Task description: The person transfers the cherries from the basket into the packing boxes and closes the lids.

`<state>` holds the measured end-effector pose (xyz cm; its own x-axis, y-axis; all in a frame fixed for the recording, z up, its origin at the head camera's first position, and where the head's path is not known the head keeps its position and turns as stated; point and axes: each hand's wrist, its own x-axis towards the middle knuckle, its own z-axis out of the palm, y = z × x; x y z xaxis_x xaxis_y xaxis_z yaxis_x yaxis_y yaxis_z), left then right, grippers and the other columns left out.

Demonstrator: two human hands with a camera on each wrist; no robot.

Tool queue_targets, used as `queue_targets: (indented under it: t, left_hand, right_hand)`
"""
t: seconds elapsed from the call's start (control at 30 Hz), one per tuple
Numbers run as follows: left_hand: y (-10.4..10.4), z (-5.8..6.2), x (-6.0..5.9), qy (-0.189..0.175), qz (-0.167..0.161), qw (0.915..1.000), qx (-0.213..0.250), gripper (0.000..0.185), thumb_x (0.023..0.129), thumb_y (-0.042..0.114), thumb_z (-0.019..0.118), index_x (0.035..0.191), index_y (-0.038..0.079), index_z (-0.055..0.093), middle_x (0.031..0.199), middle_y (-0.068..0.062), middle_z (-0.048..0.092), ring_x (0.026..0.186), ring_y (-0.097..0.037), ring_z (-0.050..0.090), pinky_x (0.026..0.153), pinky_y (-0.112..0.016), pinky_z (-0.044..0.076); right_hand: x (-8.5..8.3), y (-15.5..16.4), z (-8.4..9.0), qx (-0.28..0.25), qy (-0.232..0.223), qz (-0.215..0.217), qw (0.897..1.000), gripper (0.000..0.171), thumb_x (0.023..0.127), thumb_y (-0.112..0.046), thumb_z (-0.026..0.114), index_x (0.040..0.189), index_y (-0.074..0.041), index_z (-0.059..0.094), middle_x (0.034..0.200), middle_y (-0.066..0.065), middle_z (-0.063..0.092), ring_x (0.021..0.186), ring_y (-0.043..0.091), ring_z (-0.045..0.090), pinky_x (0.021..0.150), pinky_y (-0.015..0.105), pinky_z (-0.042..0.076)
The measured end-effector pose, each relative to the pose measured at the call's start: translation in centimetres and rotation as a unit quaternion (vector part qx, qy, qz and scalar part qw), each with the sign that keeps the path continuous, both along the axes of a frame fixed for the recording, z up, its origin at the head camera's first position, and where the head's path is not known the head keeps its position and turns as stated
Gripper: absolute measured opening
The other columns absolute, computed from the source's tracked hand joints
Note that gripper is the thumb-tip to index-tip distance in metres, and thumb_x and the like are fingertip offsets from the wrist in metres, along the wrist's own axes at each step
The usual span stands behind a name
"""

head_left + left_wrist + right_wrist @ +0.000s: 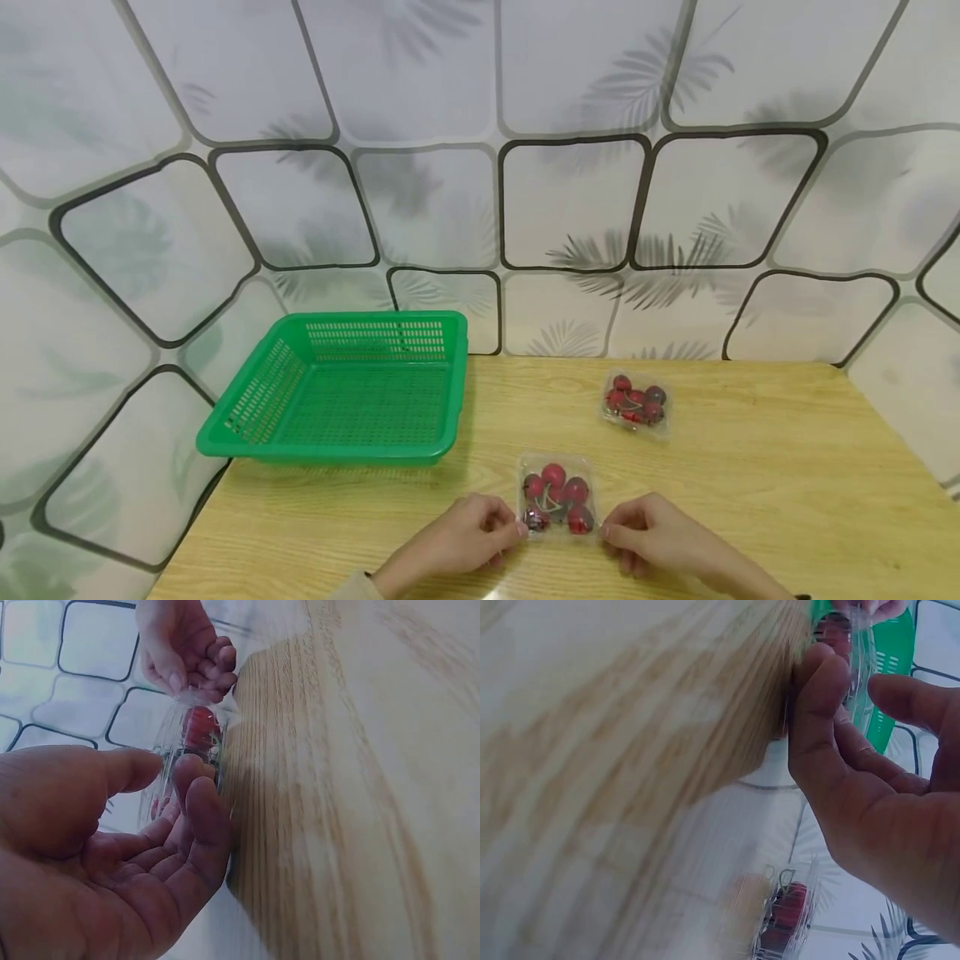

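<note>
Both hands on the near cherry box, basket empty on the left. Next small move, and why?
Probably lift the near cherry box straight up off the table. The left hand and right hand each pinch an edge, so the grip looks set, and the green basket is empty.

Green basket – red cherries – pale wood-grain table

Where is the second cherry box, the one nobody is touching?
In the head view, the far cherry box sits on the table, right of the green basket, beyond the held box.
</note>
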<state>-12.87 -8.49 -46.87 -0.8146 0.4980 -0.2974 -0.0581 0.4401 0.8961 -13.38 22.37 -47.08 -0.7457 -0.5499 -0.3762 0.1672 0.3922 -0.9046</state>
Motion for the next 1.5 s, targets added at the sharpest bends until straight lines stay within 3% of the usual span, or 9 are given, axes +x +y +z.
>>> queue_targets:
  t: [0.2, 0.3, 0.43, 0.57, 0.97, 1.5]
  left_hand:
    - [0.4, -0.6, 0.0, -0.114, 0.020, 0.9909, 0.068, 0.022, 0.099, 0.018, 0.064, 0.091, -0.001, 0.071, 0.071, 0.000, 0.065, 0.056, -0.007, 0.059, 0.051, -0.016, 0.051]
    - [0.7, -0.8, 0.1, -0.143, 0.039, 0.9851, 0.088, 0.021, 0.096, 0.014, 0.063, 0.089, -0.004, 0.071, 0.069, 0.000, 0.065, 0.054, -0.006, 0.058, 0.049, -0.015, 0.051]
    - [1.0, -0.9, 0.2, -0.137, 0.068, 0.9843, 0.089, 0.017, 0.090, 0.013, 0.063, 0.084, -0.002, 0.069, 0.067, 0.000, 0.062, 0.050, -0.006, 0.055, 0.046, -0.015, 0.049]
    - [1.3, -1.0, 0.3, -0.132, 0.077, 0.9843, 0.089, 0.013, 0.088, 0.013, 0.061, 0.081, 0.003, 0.065, 0.066, 0.000, 0.060, 0.047, -0.006, 0.054, 0.043, -0.015, 0.048]
    - [1.7, -0.6, 0.4, -0.128, 0.083, 0.9847, 0.084, 0.006, 0.086, 0.009, 0.061, 0.081, 0.006, 0.063, 0.067, -0.001, 0.062, 0.045, -0.006, 0.053, 0.041, -0.016, 0.048]
    - [1.9, -0.8, 0.3, -0.121, 0.075, 0.9861, 0.086, 0.006, 0.088, 0.008, 0.060, 0.083, 0.005, 0.060, 0.070, -0.002, 0.061, 0.046, -0.007, 0.052, 0.040, -0.016, 0.047]
  right_hand:
    - [0.0, -0.5, -0.1, -0.028, -0.026, -0.001, 0.999, 0.029, 0.105, -0.020, 0.055, 0.104, 0.005, 0.070, 0.083, 0.004, 0.069, 0.067, 0.011, 0.064, 0.058, 0.018, 0.053]
    - [0.0, -0.7, -0.1, -0.047, -0.049, -0.004, 0.998, 0.027, 0.105, -0.017, 0.053, 0.102, 0.005, 0.068, 0.081, 0.002, 0.069, 0.066, 0.009, 0.063, 0.057, 0.017, 0.052]
    - [0.1, -0.9, -0.2, -0.070, -0.075, -0.002, 0.995, 0.027, 0.103, -0.015, 0.052, 0.100, 0.006, 0.068, 0.080, 0.000, 0.069, 0.064, 0.006, 0.063, 0.055, 0.014, 0.050]
    - [0.1, -1.0, -0.3, -0.069, -0.079, -0.005, 0.994, 0.028, 0.103, -0.014, 0.050, 0.100, 0.007, 0.068, 0.079, 0.001, 0.068, 0.063, 0.006, 0.062, 0.055, 0.014, 0.049]
    - [-0.1, -1.2, -0.5, -0.053, -0.070, -0.018, 0.996, 0.025, 0.098, -0.011, 0.049, 0.089, 0.002, 0.068, 0.070, -0.002, 0.066, 0.057, 0.005, 0.060, 0.051, 0.013, 0.048]
    - [-0.2, -1.1, -0.5, -0.057, -0.063, -0.017, 0.996, 0.022, 0.094, -0.010, 0.050, 0.086, 0.001, 0.068, 0.068, -0.003, 0.066, 0.056, 0.004, 0.059, 0.050, 0.013, 0.049]
